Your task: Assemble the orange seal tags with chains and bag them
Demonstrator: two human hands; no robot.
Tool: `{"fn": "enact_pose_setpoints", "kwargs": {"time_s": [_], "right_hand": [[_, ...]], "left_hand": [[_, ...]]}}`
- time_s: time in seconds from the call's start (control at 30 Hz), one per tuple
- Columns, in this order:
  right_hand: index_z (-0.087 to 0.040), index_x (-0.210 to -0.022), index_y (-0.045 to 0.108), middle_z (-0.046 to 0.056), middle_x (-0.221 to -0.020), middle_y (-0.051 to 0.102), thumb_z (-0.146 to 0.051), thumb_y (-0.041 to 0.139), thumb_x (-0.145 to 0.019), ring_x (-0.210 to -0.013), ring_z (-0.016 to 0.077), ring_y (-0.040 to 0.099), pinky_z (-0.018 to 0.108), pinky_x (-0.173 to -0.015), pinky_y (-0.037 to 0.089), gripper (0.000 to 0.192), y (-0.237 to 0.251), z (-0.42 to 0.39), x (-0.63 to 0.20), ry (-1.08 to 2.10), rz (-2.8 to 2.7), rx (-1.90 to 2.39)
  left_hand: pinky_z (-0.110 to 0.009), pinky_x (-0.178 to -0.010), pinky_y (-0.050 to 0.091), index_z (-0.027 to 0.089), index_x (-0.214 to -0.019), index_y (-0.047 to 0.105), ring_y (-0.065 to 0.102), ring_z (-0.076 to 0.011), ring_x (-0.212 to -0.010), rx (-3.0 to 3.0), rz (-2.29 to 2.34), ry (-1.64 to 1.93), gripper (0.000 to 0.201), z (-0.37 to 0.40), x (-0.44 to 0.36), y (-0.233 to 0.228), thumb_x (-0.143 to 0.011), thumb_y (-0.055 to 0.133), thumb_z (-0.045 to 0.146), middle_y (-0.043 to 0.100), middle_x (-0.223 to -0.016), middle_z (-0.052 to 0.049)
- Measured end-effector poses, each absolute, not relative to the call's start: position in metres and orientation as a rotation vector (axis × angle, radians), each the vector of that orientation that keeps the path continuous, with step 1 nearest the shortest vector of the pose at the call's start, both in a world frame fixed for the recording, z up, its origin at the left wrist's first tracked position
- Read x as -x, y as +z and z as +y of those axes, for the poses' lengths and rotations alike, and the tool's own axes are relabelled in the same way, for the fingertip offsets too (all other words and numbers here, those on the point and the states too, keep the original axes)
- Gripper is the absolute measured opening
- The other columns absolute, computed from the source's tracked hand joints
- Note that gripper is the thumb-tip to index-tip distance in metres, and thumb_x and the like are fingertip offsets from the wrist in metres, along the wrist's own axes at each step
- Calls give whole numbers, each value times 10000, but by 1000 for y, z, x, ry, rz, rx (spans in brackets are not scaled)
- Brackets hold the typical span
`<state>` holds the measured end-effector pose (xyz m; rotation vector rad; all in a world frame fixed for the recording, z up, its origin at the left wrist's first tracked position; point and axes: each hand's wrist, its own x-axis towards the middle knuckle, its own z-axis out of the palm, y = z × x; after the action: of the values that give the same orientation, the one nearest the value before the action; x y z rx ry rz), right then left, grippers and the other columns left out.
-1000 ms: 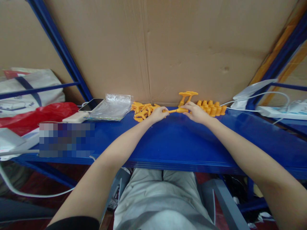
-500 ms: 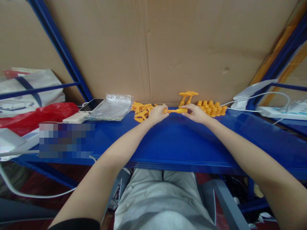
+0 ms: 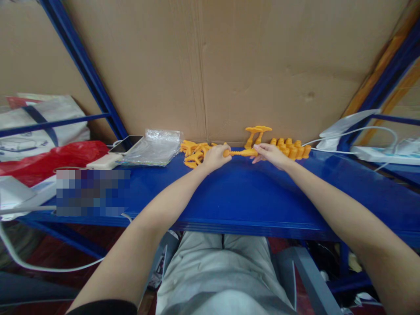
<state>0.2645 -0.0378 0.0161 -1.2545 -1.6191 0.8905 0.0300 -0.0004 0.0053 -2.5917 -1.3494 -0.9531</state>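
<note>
An orange plastic piece with a ribbed, screw-like shaft point(image 3: 241, 153) lies level between my two hands, above the blue tabletop. My left hand point(image 3: 216, 157) is closed around its knobbed left end. At the thicker right end, the thumb and fingers of my right hand point(image 3: 269, 154) pinch the piece, partly covering it. Beside my left hand is a heap of orange plastic parts point(image 3: 194, 158) with loop-shaped handles. Two orange pieces with flared tops point(image 3: 258, 133) stand upright behind my right hand. Several short orange sleeve-like parts point(image 3: 293, 151) stand in rows to its right.
Clear plastic bags point(image 3: 154, 148), a phone point(image 3: 126, 144) and a red plastic bag point(image 3: 78, 155) lie on the left. A cardboard wall point(image 3: 203, 70) closes off the back. White cables and a power strip point(image 3: 387, 154) are at the right. The blue table's front edge point(image 3: 229, 227) crosses above my lap.
My right hand's fingers have shifted and turned around the right end of the orange piece, now spread more along it. My left hand stays in place.
</note>
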Motion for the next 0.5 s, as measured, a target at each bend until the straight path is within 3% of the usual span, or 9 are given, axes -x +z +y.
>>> {"fn": "enact_pose_setpoints", "kwargs": {"time_s": [0.1, 0.23, 0.3, 0.37, 0.5], "right_hand": [[-170, -880, 552, 67, -702, 719, -371, 488, -1019, -525, 143, 677, 268, -606, 585, 253, 17, -39, -260, 981, -1512, 1298], [-178, -1050, 543, 55, -732, 733, -342, 420, -1047, -554, 149, 697, 270, -619, 586, 205, 20, -41, -262, 1071, -1508, 1288], [-194, -1130, 511, 50, -809, 750, -265, 473, -1032, -615, 145, 722, 261, -645, 585, 127, 22, -43, -266, 1140, -1541, 1282], [-205, -1172, 486, 48, -882, 761, -177, 550, -991, -669, 138, 736, 251, -672, 584, 194, 22, -44, -270, 1177, -1579, 1272], [-182, -1090, 523, 85, -912, 768, -207, 591, -973, -683, 150, 737, 274, -693, 595, 138, 19, -41, -275, 1211, -1639, 1235]], "left_hand": [[-304, -826, 516, 202, -986, 710, 699, -234, -925, 2589, -1330, -1011, 208, 3, -33, 1, -788, 646, 212, 753, -955, -51], [-295, -765, 511, 210, -971, 707, 694, -222, -850, 2573, -1377, -1048, 195, 3, -33, 1, -784, 657, 234, 751, -894, -38], [-296, -748, 505, 207, -972, 705, 690, -221, -828, 2573, -1399, -1047, 195, 2, -32, 2, -785, 663, 242, 750, -890, -41], [-296, -737, 499, 201, -972, 702, 687, -221, -821, 2576, -1405, -1041, 197, 2, -32, 3, -783, 667, 241, 749, -891, -46], [-291, -724, 491, 203, -950, 693, 684, -220, -821, 2569, -1360, -1065, 180, 4, -31, 2, -774, 670, 235, 747, -876, -40]]}}
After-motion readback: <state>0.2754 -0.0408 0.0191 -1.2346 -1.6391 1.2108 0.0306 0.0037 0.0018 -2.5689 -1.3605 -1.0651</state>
